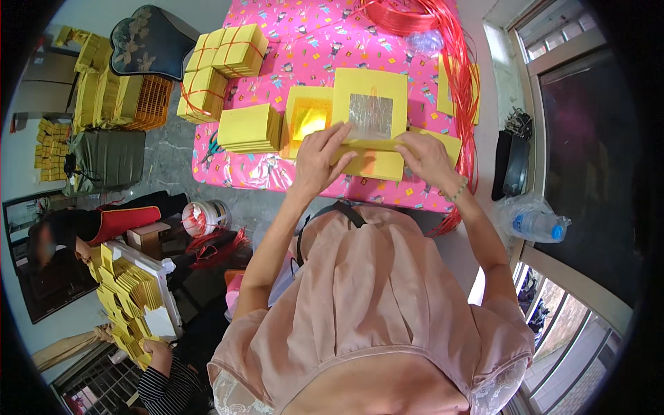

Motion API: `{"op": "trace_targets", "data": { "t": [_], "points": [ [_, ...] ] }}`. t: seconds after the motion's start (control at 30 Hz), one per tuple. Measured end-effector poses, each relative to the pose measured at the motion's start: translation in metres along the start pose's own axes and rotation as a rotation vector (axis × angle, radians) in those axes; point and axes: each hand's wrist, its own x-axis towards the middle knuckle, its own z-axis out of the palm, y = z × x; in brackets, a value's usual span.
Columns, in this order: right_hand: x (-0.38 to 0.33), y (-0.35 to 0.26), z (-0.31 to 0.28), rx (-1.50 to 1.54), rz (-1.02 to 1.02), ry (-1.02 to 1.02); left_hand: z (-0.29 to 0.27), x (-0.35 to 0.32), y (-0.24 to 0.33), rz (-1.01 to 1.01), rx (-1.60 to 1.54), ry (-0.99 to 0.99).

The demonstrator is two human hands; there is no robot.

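A yellow paper sheet [346, 86] with a silver foil square [372, 114] lies in front of me, its near edge bent up into a narrow fold. My left hand [320, 158] grips the left end of that fold, thumb on the near side and fingers beyond. At the right end, my right hand [427, 160] pinches the fold. Under and left of this sheet is another yellow sheet with a shiny gold square [311, 123]. More yellow paper [443, 144] sticks out beneath my right hand.
A yellow paper stack [247, 129] and string-tied yellow bundles [238, 52] sit left on the pink patterned table [297, 66]. Red plastic strings [465, 97] hang down its right side. Green-handled scissors [211, 146] lie at the left edge. Other people handle yellow papers [128, 294] at lower left.
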Motion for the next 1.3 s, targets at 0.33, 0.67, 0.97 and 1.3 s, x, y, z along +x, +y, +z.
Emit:
{"op": "trace_targets", "data": {
  "t": [0.33,0.67,0.97,1.3],
  "points": [
    [0.086,0.051,-0.021,0.167,0.103,0.059,0.042,0.039,0.014,0.148,0.119,0.032],
    [0.126,0.093,-0.007,-0.176,0.110,0.019,0.061,0.074,-0.008,0.048,0.178,-0.133],
    [0.154,0.084,0.013,-0.116,0.007,-0.061,0.063,0.079,-0.011,0.043,0.160,-0.157],
    [0.150,0.080,0.020,-0.063,0.023,-0.072,0.063,0.079,-0.013,0.047,0.169,-0.198]
  ]
}}
